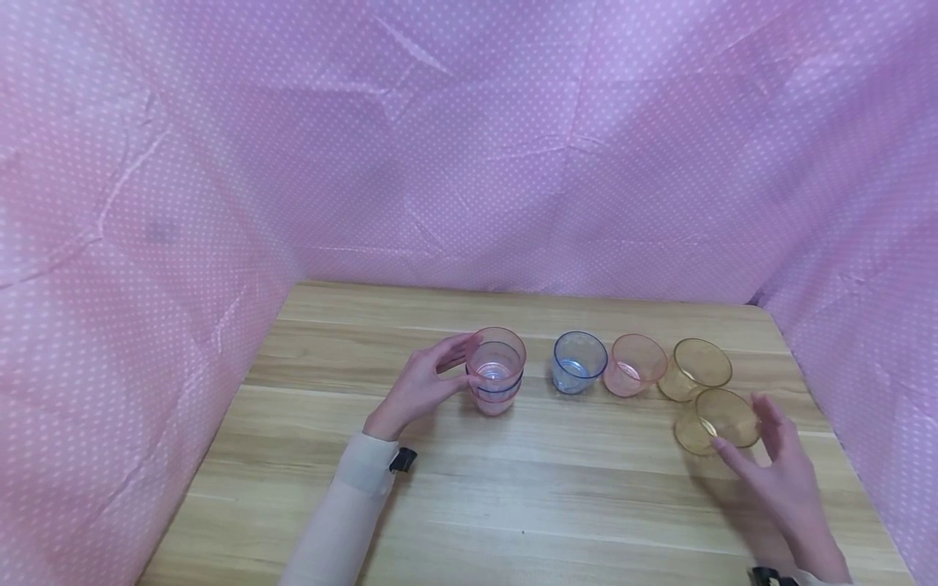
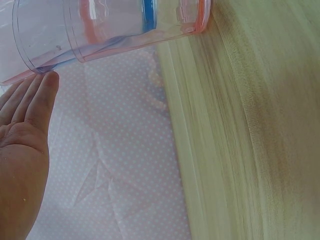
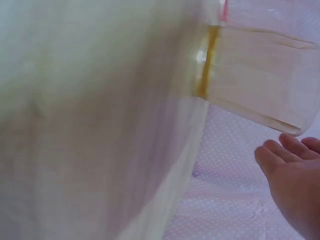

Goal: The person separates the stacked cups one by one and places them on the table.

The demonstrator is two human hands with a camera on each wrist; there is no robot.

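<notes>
In the head view, my left hand (image 1: 425,378) holds a stack of clear plastic cups (image 1: 494,399) from its left side, thumb at the near side and fingers behind. The stack shows a pink cup on top, a blue rim below it and a pink cup at the bottom. My right hand (image 1: 784,468) grips a yellow cup (image 1: 692,431) near its rim, thumb in front and fingers at the right. In the right wrist view the fingertips (image 3: 270,150) lie right by that cup's rim; the thumb is hidden there.
Behind, a row of upright cups runs left to right: a blue cup (image 1: 579,378), a pink cup (image 1: 633,381) and another yellow cup (image 1: 677,378). They stand on a wooden table (image 1: 513,505). Pink dotted cloth (image 1: 469,179) hangs around its back and sides.
</notes>
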